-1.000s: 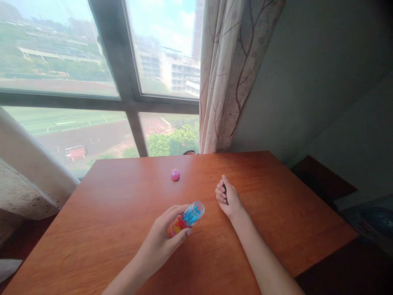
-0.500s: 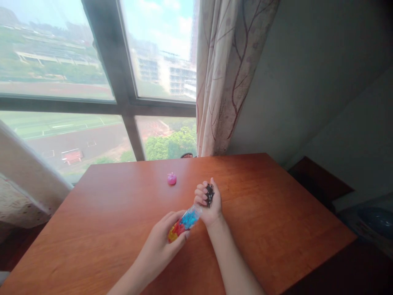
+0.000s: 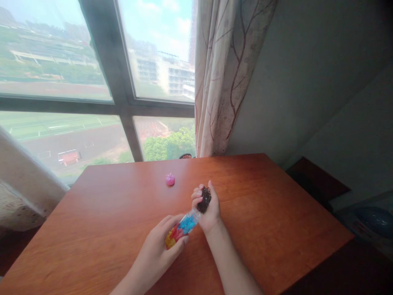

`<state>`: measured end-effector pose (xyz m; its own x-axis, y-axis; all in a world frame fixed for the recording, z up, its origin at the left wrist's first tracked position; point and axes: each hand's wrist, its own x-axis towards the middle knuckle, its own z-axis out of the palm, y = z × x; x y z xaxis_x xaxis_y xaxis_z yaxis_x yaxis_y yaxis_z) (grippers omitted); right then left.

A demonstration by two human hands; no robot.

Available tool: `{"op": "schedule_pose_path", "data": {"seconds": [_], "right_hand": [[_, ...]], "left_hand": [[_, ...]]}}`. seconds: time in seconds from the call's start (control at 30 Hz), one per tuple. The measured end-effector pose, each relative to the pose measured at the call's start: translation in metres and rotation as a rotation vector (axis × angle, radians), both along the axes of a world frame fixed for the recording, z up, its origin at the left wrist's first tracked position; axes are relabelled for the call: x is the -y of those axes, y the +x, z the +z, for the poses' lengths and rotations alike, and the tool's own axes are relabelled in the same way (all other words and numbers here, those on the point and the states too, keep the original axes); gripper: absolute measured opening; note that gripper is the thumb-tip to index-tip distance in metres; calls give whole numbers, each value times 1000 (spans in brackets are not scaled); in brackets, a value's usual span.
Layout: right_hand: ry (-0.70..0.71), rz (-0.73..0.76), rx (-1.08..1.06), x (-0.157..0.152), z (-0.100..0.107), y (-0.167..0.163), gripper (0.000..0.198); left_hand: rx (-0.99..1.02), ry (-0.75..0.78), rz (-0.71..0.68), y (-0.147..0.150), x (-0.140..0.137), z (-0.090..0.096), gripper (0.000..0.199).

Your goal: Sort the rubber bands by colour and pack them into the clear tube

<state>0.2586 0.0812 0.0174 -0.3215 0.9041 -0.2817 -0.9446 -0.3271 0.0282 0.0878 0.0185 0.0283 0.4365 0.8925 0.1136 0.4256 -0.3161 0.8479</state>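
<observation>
My left hand [image 3: 159, 241] is wrapped around a small clear bottle [image 3: 182, 230], tilted with its mouth up and to the right. Layers of yellow, red and blue pieces show inside it. My right hand [image 3: 211, 211], palm up with fingers curled, cups a tangled clump of small black pieces [image 3: 204, 200], which look like thin loops. The bottle's mouth is right at the palm, beside the clump; whether they touch I cannot tell. Beyond both hands, a pink apple-shaped cap [image 3: 170, 179] sits on the table.
The brown wooden table [image 3: 107, 213] spreads under both arms, its far edge by the window [image 3: 123, 104]. A patterned curtain [image 3: 215, 82] hangs behind it. Off the right side stands a dark wooden piece of furniture [image 3: 319, 178].
The black clump shows more fully in my right palm as the fingers have loosened a little. Both hands and the bottle sit slightly lower and further left in view, as does the scene.
</observation>
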Motion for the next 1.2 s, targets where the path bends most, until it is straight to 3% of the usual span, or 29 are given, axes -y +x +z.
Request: {"op": "schedule_pose_path", "data": {"seconds": [0.53,0.93,1.2], "right_hand": [[-126,-130,252,0,6,-4,16],[54,-164,259,-1,2,-7,22],[73,-142,318,0,5,-7,27]], "left_hand": [[1,10,13,-2,-1,2,35],[-2,10,14,-2,-2,3,34],[-37,16,31,-3,-2,4,34]]}}
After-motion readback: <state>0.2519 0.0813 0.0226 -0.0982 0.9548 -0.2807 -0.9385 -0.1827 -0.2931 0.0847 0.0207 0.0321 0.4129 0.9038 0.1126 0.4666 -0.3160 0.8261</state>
